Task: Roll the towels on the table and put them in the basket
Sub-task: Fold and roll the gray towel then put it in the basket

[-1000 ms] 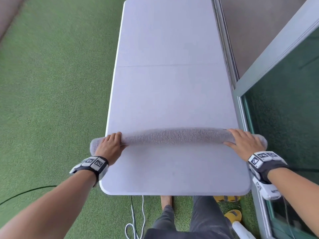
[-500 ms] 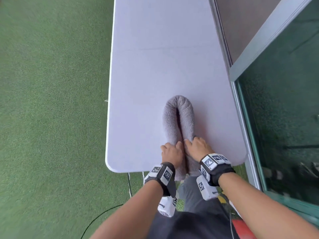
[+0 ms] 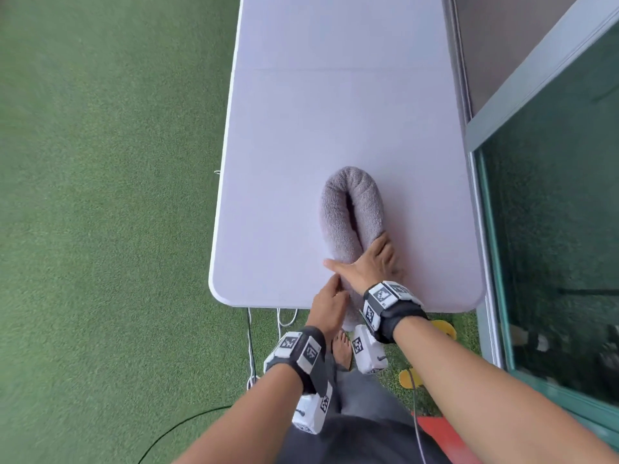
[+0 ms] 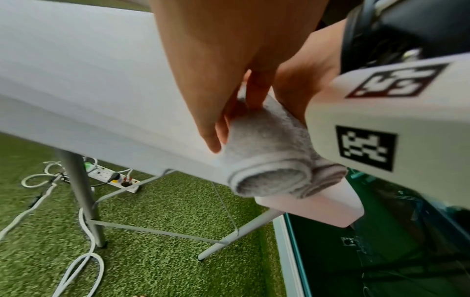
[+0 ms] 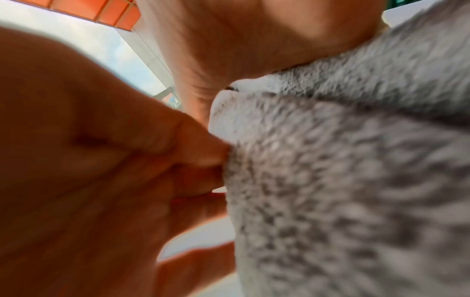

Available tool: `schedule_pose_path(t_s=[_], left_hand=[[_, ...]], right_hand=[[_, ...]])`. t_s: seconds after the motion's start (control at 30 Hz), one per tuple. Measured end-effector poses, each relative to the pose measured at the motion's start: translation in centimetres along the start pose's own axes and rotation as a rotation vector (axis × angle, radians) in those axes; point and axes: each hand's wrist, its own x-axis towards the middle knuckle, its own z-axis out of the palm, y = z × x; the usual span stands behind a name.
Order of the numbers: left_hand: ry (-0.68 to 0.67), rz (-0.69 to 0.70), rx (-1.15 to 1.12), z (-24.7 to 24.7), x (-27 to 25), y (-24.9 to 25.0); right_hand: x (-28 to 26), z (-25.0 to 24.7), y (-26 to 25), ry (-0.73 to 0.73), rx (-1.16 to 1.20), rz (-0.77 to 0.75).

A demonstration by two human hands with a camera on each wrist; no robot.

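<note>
At the table's (image 3: 335, 128) near edge, my right hand (image 3: 368, 266) pressed spread fingers across the doubled grey towel roll (image 3: 351, 209) to pin it while my left hand (image 3: 328, 308) pinched its ends together.

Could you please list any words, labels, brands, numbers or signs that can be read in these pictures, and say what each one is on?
No readable words, brands or numbers appear in any view.
The left wrist unit carries only black-and-white square code markers, with no letters.
The right wrist unit carries the same kind of markers, also without letters.
The power strip under the table is too small and blurred to show any print.
The towel shows no label.
</note>
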Motion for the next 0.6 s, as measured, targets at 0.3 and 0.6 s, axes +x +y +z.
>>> schedule_pose_path(t_s=[0.3,0.6], left_hand=[[-0.145,-0.04,0.24,-8.8,-6.4,-6.4],[0.077,-0.473,0.218,-25.8,-10.9,-24.7]], right_hand=[[1.7,-1.0,-1.6,0.065,0.018,-0.126],[0.1,-1.0,-12.5,0.032,0.075,-0.288]])
